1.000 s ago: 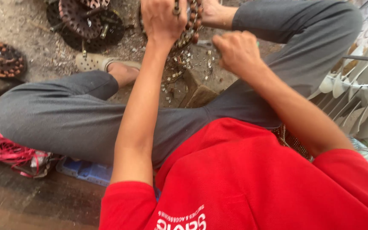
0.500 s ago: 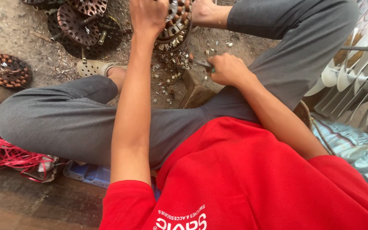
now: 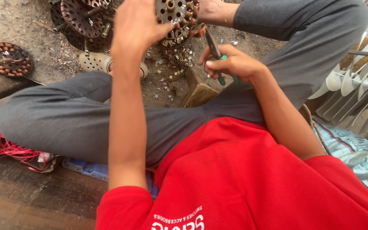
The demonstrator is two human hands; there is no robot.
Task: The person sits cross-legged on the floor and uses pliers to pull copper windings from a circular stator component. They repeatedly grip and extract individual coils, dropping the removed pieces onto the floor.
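Observation:
My left hand grips a round fan motor stator with copper windings and a perforated metal centre, held upright at the top of the view. My right hand is closed around green-handled pliers, whose jaws point up toward the stator's lower right edge. Both hands work above the ground between my grey-trousered legs. A wooden block sits on the ground just below the pliers.
More stators lie on the dirt: one at far left, several stacked at top left. A sandal is near my left knee. Red wire lies at left. White fan blades stand at right.
The view has tilted down a little. My right hand now shows the green-handled pliers raised toward the stator; my left hand still holds the stator up.

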